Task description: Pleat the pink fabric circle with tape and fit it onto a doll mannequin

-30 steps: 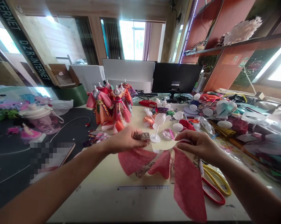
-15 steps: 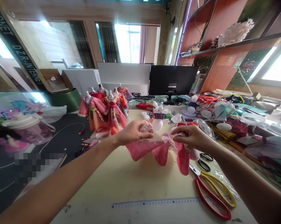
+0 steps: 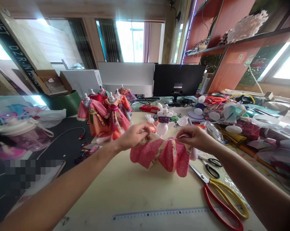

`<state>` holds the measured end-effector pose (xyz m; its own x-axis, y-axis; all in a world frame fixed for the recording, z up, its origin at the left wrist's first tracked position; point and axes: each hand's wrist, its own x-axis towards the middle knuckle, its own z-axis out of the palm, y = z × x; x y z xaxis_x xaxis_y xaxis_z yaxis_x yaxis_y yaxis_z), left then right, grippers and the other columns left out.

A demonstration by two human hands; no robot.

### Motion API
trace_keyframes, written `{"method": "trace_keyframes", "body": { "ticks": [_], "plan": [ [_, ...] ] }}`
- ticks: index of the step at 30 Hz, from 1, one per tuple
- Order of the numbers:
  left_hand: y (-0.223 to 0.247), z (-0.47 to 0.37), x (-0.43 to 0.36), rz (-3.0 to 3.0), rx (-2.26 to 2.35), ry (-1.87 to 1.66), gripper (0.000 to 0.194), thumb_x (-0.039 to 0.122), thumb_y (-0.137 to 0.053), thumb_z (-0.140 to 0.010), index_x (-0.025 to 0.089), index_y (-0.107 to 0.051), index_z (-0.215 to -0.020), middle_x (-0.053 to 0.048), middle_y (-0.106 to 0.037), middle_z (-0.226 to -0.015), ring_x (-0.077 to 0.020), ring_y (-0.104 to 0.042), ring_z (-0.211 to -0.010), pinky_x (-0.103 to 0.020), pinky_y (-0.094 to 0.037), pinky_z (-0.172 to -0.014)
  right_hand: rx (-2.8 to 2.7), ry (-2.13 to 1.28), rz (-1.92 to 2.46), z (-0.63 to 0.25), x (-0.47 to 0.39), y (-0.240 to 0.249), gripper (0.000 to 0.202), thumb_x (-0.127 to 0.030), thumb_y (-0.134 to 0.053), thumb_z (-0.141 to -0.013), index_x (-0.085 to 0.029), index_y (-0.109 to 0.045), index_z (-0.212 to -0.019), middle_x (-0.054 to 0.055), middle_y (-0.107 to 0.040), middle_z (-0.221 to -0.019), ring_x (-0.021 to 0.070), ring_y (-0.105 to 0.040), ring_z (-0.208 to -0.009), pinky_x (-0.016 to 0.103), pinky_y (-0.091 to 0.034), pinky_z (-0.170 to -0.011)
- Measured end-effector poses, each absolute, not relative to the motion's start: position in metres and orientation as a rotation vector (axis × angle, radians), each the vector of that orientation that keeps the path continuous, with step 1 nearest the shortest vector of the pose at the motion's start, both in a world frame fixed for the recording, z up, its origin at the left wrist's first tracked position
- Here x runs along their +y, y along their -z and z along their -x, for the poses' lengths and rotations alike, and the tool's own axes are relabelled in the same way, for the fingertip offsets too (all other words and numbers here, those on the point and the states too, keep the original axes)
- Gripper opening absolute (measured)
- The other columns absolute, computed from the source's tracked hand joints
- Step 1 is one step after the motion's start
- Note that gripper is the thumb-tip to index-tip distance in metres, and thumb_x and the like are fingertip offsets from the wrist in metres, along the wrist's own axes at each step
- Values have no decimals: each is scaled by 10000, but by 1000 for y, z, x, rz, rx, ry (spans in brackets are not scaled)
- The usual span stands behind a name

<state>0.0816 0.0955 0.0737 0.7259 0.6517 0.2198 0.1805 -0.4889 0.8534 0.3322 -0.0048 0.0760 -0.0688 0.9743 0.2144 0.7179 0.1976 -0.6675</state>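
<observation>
Our hands hold a pink garment above the surface

Nearest us a ruler (image 3: 159,213) and scissors (image 3: 222,199) lie on the surface (image 3: 125,192); above it our left hand (image 3: 132,136) and right hand (image 3: 193,138) each pinch the pink doll garment (image 3: 159,154)'s top edge; beyond stand dressed mannequins (image 3: 104,112).

Before you, on the cream tabletop (image 3: 125,192): red-and-yellow-handled scissors (image 3: 222,200) at right, small black-handled scissors (image 3: 211,165) just beyond. A clear plastic ruler (image 3: 159,213) lies along the near edge. Dressed miniature mannequins in pink and orange robes (image 3: 104,114) stand at back left; a black monitor (image 3: 177,80) behind.
</observation>
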Motion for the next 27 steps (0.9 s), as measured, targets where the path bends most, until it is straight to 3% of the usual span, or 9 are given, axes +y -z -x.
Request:
{"method": "trace_keyframes", "body": {
  "ticks": [3,6,9,11,15,18,21,27],
  "plan": [
    [-68,-85,97,-2022,624,-751,144,217,-473,-848,162,-583,-924,-34,-602,-935,-131,-559,-818,-235,-445,-716,-1782,-570,1522,-336,1,-73,120,-286,-605,-737,-176,-650,-751,4,-605,-689,128,-535,-641,257,-414,-587],
    [-68,-88,96,-2017,627,-777,208,312,-453,-893,160,-574,-970,-35,-594,-962,-137,-555,-864,-234,-443,-744,-1720,-624,1485,-337,5,-74,139,-301,-606,-746,-168,-643,-751,-2,-584,-686,114,-507,-620,243,-383,-548],
    [-72,-91,95,-1955,608,-641,441,434,-610,-802,174,-518,-1145,-36,-602,-960,-150,-576,-834,-241,-461,-695,-1696,-643,1462,-335,8,-75,163,-325,-620,-748,-163,-638,-752,2,-584,-705,116,-512,-630,248,-388,-559],
    [-73,-93,97,-1965,616,-588,538,441,-705,-713,168,-538,-1145,-36,-616,-936,-159,-585,-810,-243,-462,-670,-1689,-621,1449,-334,11,-75,187,-348,-635,-744,-163,-642,-768,17,-611,-752,129,-538,-667,262,-410,-599],
    [-69,-100,105,-2050,655,-702,305,418,-642,-763,125,-654,-851,-27,-618,-797,-157,-576,-751,-258,-452,-672,-1690,-607,1398,-332,19,-73,244,-407,-651,-736,-166,-650,-775,77,-669,-961,193,-604,-842,310,-457,-709],
    [-65,-107,112,-2041,576,-814,242,349,-631,-772,132,-649,-879,-49,-630,-941,-181,-583,-884,-284,-463,-775,-1733,-588,1352,-329,24,-71,223,-398,-650,-737,-177,-654,-764,83,-662,-1052,226,-605,-955,344,-457,-795],
    [-63,-115,117,-1996,502,-798,203,288,-628,-768,136,-636,-904,-69,-607,-1101,-191,-566,-997,-283,-457,-840,-1816,-524,1350,-324,29,-68,138,-327,-639,-749,-190,-658,-757,54,-663,-993,218,-590,-994,343,-428,-867],
    [-57,-130,121,-1968,510,-786,179,283,-573,-791,122,-622,-852,-16,-613,-779,-139,-579,-741,-257,-462,-696,-1866,-503,1360,-317,37,-60,82,-266,-590,-782,-199,-636,-769,6,-634,-817,149,-589,-786,285,-442,-745]
  ]
}}
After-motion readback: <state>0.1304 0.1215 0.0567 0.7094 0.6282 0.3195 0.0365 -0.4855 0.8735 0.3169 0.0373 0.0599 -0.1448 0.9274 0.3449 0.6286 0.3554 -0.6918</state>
